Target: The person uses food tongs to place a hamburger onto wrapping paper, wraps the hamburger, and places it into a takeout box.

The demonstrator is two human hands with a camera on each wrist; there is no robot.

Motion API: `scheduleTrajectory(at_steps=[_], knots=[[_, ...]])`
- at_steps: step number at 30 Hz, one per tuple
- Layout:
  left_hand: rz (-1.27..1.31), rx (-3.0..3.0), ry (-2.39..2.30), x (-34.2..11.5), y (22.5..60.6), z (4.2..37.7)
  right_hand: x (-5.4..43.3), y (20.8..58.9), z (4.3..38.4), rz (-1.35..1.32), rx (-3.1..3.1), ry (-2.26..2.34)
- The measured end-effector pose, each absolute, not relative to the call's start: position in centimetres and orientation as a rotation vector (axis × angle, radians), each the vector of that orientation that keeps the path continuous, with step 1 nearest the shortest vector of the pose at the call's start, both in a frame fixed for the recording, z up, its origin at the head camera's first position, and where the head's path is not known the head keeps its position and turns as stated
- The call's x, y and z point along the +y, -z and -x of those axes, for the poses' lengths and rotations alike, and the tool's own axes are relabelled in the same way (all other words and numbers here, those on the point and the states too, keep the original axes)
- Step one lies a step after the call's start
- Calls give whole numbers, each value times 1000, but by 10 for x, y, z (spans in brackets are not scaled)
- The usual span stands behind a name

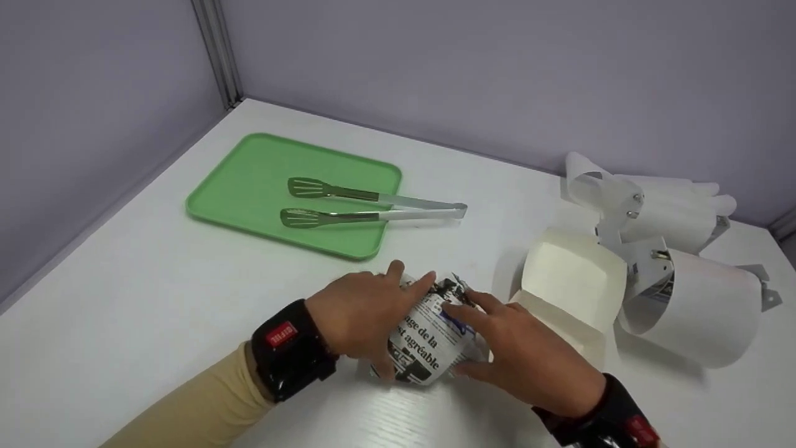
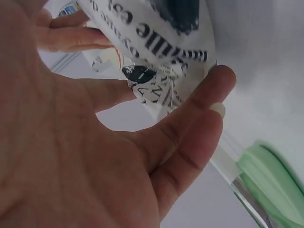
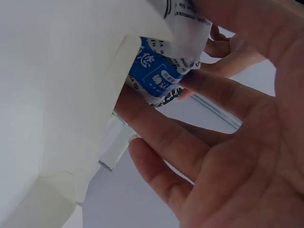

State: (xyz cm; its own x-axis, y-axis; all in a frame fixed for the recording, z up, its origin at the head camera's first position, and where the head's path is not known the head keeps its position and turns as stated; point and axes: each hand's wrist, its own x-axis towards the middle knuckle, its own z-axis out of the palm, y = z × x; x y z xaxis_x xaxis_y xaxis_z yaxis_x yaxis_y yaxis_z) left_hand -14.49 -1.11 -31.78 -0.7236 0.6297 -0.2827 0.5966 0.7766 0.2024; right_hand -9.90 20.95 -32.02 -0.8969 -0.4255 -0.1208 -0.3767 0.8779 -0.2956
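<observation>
Between both hands, low in the middle of the head view, is a package in newsprint-patterned wrapping paper (image 1: 420, 345). Its end is crumpled, and a blue sticker (image 3: 154, 71) shows in the right wrist view. My left hand (image 1: 364, 314) grips the package's left side, with the thumb near the front and fingers round the far edge. From the other side my right hand (image 1: 528, 348) holds it, fingers over the stickered part and thumb at the near right edge. What the paper wraps is hidden. Just right of the right hand stands an open cream carton (image 1: 575, 280).
A green tray (image 1: 249, 180) lies at the back left. Slotted metal tongs (image 1: 416, 208) rest across its right edge, handles over the white table (image 1: 124, 323). White curled holders with metal brackets (image 1: 703, 305) stand at the right. Walls (image 1: 435, 74) border the table.
</observation>
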Motion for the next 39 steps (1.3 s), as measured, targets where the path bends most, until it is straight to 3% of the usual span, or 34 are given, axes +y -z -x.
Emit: scheduleTrajectory(at_steps=[11,19,39], knots=[[-956,2597,-257,-1,328,142,213,322,99,624,2802,484],[-1019,2559,-427,-1,328,145,217,324,96,785,2821,527],[-1269,2540,-762,-16,298,142,229,299,78,800,3007,578]])
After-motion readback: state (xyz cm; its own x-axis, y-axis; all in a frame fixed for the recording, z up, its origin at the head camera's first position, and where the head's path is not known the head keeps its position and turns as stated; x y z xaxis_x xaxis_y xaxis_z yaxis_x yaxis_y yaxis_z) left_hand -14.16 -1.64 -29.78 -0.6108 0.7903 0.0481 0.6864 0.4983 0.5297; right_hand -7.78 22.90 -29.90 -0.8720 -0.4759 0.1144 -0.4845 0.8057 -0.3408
